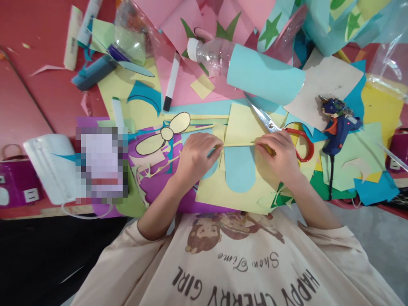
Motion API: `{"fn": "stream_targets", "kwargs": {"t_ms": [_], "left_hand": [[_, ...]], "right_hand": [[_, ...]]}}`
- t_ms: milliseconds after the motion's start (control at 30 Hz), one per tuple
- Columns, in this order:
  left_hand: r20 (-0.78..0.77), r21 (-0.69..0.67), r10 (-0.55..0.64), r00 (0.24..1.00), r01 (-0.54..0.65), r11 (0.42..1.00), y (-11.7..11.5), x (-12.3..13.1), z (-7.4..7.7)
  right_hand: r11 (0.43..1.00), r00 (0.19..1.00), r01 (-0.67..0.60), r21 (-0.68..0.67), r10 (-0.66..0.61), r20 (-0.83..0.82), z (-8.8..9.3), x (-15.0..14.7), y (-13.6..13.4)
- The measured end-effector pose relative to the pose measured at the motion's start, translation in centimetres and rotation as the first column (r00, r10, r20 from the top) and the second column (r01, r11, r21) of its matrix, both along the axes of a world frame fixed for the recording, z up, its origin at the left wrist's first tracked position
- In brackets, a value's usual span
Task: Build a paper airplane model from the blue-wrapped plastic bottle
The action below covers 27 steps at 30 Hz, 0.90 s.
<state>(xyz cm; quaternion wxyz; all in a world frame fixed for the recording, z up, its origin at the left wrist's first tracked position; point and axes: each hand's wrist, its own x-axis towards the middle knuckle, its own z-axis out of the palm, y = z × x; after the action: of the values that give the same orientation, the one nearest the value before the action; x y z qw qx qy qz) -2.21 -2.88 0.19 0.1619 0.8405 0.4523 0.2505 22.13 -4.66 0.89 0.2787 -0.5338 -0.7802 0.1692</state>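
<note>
Under your hands on the tabletop [47,97] lies a yellow sheet [216,191] bearing a blue shape [239,170]. Your left hand [194,155] and right hand [277,153] each pinch an end of a thin strip [239,145], stretched between them. You seem to be positioning it; setting it down calls for level ends.

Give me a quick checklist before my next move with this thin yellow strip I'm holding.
1. Grip on the thin yellow paper strip at both ends: ok, left hand and right hand each pinch one.
2. Strip straight between the hands: ok, along the far edge of the rounded blue paper piece.
3. Red-handled scissors within reach: ok, beside the right hand.
4. Blue glue gun parked off the paper: not ok, it lies on scraps.
5. Glue on the strip: cannot tell.
</note>
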Motion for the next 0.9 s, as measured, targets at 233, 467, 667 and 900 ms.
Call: {"fn": "stream_targets", "kwargs": {"t_ms": [233, 467, 667, 900], "left_hand": [[-0.022, -0.027, 0.009, 1.0, -0.01, 1.0, -0.07, 0.01, -0.08], [-0.045, -0.035, 0.003, 0.999, -0.005, 0.999, -0.16, 0.02, -0.14], [-0.042, -0.013, 0.007, 0.999, -0.007, 1.0, -0.21, 0.0, -0.21], [-0.021, 0.017, 0.0, 1.0, 0.0, 1.0, -0.12, -0.11, -0.5]], "right_hand": [[1.0, 1.0, 0.019, -0.008, -0.019, 0.008, -0.12, -0.12, -0.03], [1.0, 0.999, -0.002, 0.023, 0.001, 0.033, -0.14, -0.11, -0.1], [0.999, 0.999, -0.014, 0.045, 0.011, 0.049, -0.28, 0.01, -0.28], [0.999, 0.999, -0.016, 0.049, 0.014, 0.043, -0.3, 0.02, -0.29]]}}
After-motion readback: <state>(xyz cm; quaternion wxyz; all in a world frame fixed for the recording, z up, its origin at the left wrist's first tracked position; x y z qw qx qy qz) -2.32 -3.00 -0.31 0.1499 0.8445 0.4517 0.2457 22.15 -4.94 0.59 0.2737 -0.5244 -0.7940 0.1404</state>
